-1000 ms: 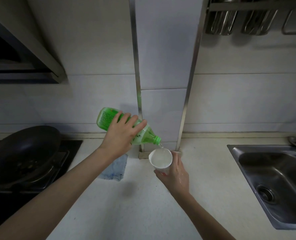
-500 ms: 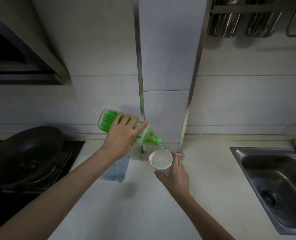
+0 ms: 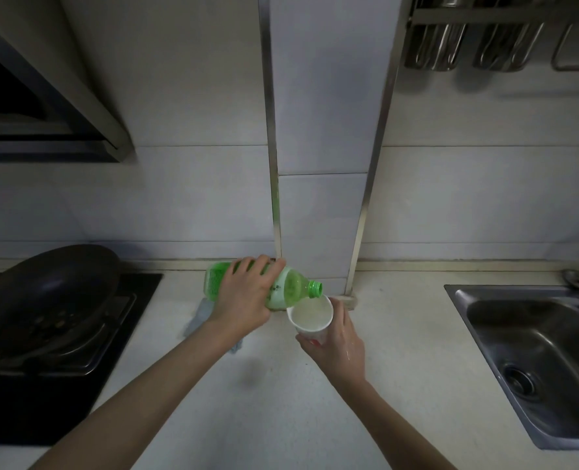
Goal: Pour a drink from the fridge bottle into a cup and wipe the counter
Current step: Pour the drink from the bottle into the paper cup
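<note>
My left hand grips a green plastic bottle lying nearly level, its uncapped mouth pointing right, just above the rim of a white paper cup. My right hand holds the cup from the right side, tilted slightly toward the bottle, a little above the white counter. Pale liquid fills much of the cup. A blue-grey cloth lies on the counter behind my left wrist, mostly hidden by it.
A dark pan sits on the black stove at the left. A steel sink is set into the counter at the right. Metal utensil holders hang on the tiled wall above.
The bottle has dropped and levelled out from its steeper pouring tilt; its mouth now sits by the cup's rim. The cup stays in my right hand, fuller than before.
</note>
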